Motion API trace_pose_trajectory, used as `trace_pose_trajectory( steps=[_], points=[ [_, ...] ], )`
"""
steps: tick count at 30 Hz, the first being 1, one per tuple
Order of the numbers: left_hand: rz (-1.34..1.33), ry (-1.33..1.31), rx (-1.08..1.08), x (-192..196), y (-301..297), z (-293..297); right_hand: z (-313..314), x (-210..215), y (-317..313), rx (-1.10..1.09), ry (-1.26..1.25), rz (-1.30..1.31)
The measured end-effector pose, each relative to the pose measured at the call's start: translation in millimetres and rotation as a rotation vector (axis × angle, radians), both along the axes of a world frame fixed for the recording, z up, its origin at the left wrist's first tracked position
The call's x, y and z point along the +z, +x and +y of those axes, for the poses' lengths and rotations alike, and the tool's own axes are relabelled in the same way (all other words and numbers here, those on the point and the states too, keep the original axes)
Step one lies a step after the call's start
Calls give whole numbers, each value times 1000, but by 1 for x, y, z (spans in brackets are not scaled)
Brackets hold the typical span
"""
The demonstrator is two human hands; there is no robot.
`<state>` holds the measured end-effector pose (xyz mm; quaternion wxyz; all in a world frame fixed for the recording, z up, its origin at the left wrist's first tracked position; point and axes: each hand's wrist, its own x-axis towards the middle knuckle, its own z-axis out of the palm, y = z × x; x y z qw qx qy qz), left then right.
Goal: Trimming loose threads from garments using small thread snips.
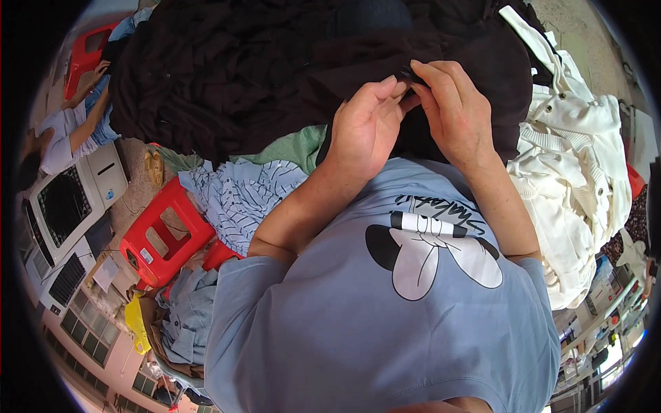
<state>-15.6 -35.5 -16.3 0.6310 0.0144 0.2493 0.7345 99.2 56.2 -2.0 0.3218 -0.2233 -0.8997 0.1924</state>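
Note:
My left hand and my right hand meet over a large heap of dark brown-black garments. Both hands are closed, their fingertips pinching at dark cloth between them. The left palm is turned partly up, with thumb and fingers bent toward the right hand. My right hand shows its back, thumb and forefinger brought together. A small dark pointed bit sticks out at the right fingertips; its kind I cannot make out. Dark fabric hangs below both hands, against my blue T-shirt.
White knit garments lie piled on the right. At left are a blue striped garment, a red plastic stool and blue denim clothes. Another person works at the far left, near a second red stool.

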Motion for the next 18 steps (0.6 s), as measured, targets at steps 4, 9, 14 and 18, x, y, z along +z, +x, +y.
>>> trace_pose_trajectory(
  steps=[4,9,14,18],
  points=[
    [22,12,6,-6,0,-1,-1,0,0,-8,59,-19],
    [16,15,9,-10,0,-2,0,-3,1,-2,91,-16],
    [-15,-27,14,-7,2,0,1,-7,2,5,110,-10],
    [-29,-17,18,-3,2,2,1,-5,4,-3,-31,3]
  ],
)
